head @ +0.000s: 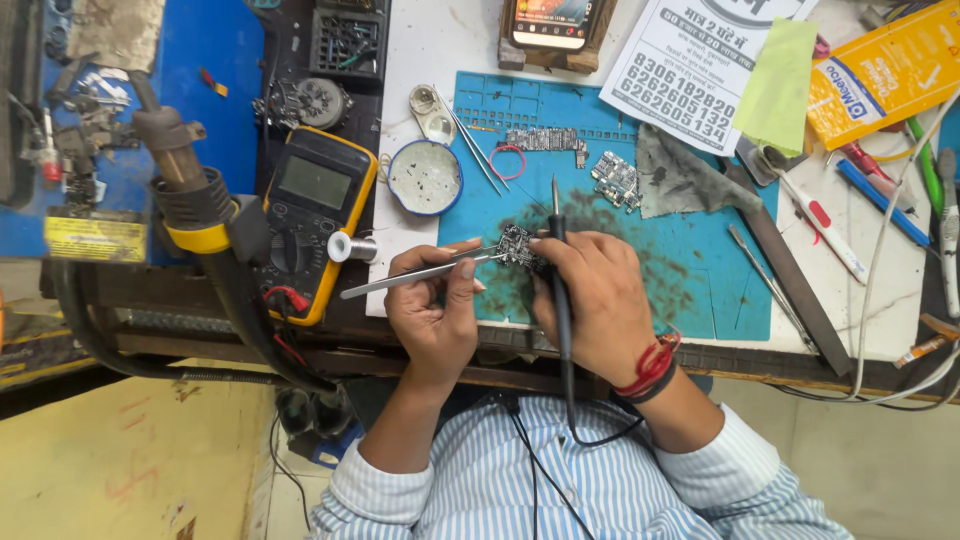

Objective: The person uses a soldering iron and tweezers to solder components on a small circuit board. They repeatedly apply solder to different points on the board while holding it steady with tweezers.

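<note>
My left hand [432,310] pinches metal tweezers [400,279] whose tips reach a small circuit board [517,245] on the blue work mat [690,270]. My right hand [590,295] grips a thin black soldering iron [556,215] like a pen. Its cord runs down over my striped shirt, and the hand also rests against the small board. A red thread band circles my right wrist.
A yellow multimeter [312,215] and a solder spool [340,246] sit left of the mat. A round tin [425,177], spare tweezers [472,145], two more boards [548,139], a grey cloth [680,180], a phone on a stand [550,22], papers, pens and a hot-air nozzle [175,165] surround it.
</note>
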